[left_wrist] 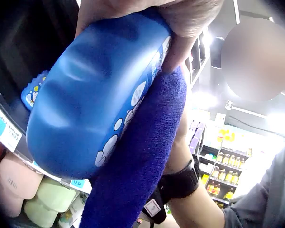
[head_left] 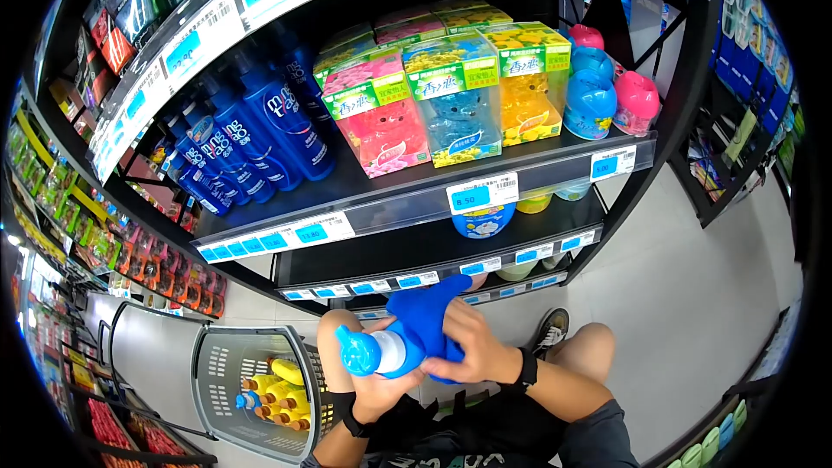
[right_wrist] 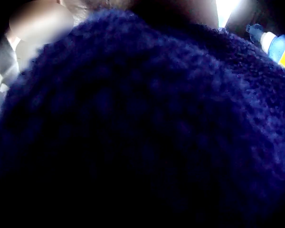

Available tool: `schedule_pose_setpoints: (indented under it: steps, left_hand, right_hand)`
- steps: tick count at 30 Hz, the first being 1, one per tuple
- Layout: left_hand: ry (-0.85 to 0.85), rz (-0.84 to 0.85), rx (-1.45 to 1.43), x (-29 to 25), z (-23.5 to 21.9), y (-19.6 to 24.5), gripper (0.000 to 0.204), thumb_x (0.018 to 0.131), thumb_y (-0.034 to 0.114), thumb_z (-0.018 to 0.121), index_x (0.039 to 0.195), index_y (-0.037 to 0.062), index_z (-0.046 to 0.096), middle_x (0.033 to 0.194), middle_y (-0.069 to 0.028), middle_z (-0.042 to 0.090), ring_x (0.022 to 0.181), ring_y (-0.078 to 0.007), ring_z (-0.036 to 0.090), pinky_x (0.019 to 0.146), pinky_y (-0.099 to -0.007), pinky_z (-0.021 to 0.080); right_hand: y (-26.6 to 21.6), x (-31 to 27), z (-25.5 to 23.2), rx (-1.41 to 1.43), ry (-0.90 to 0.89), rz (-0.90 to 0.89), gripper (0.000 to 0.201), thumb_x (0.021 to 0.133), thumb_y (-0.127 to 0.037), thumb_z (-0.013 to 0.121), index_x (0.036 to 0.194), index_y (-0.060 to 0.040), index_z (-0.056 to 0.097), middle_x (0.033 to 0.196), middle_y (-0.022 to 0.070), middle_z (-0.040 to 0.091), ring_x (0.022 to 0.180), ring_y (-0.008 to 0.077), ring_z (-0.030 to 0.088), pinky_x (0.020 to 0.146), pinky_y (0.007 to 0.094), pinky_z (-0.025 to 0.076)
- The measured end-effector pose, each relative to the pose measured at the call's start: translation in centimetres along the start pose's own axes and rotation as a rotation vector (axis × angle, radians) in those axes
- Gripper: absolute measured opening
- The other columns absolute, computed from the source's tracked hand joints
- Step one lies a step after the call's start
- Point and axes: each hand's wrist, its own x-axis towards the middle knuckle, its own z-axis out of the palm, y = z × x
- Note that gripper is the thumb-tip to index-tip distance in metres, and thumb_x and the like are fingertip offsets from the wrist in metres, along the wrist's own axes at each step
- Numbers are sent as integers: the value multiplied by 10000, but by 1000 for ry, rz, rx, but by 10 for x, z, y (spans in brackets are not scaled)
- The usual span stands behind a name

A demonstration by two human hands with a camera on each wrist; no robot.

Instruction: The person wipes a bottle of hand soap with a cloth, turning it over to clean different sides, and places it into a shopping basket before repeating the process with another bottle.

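A blue bottle [head_left: 393, 354] with a light-blue cap lies tilted over the person's lap in the head view. The left hand [head_left: 378, 395] holds it from below, and the left wrist view shows fingers round the smooth blue bottle [left_wrist: 99, 90]. A dark blue cloth [head_left: 426, 310] lies against the bottle's side, gripped by the right hand [head_left: 475, 347]. Its fuzzy towel-like pile is plain in the left wrist view, where the cloth [left_wrist: 145, 142] runs along the printed face. In the right wrist view, the cloth [right_wrist: 147, 104] fills most of the picture.
A grey shopping basket [head_left: 204, 381] with yellow bottles [head_left: 284, 390] stands at the left. Ahead, the shelf [head_left: 555, 160] carries blue pump bottles [head_left: 282, 113], boxed goods [head_left: 455, 95] and round pink and blue containers [head_left: 591, 104]. A lower shelf holds another blue container [head_left: 484, 222].
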Motion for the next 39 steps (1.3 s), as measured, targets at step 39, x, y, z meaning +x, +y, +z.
schedule_pose_setpoints:
  steps: [39]
  left_hand:
    - [396, -129, -330, 18, 9, 21, 656, 685, 61, 705, 1234, -2, 350, 1116, -162, 485, 1016, -251, 520, 904, -367, 428]
  right_hand:
    - [7, -29, 37, 81, -29, 198, 395, 770, -400, 619, 1002, -82, 596, 1095, 155, 542, 1015, 390, 488, 909, 476, 347]
